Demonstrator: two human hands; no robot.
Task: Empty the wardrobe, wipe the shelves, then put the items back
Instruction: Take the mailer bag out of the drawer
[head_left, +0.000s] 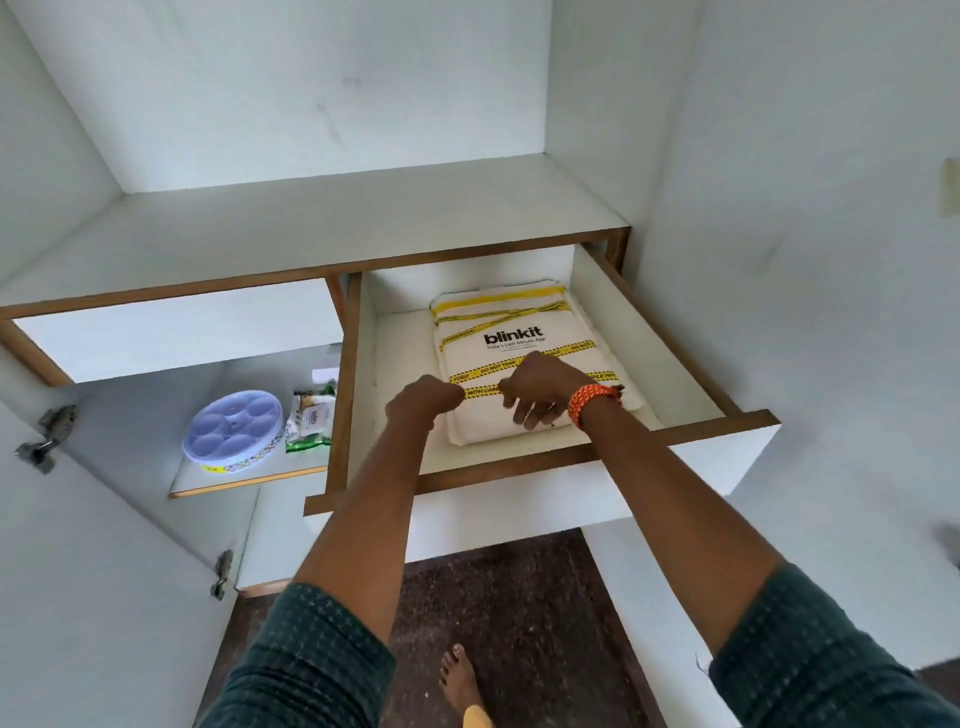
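White wardrobe walls frame the pulled-out drawer where both hands, left and right, curl onto the blinkit package, whose slick wrap might slip from either grip.

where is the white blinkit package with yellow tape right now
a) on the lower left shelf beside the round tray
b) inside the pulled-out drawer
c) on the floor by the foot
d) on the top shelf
b: the blinkit package lies flat inside the open drawer, under both hands.
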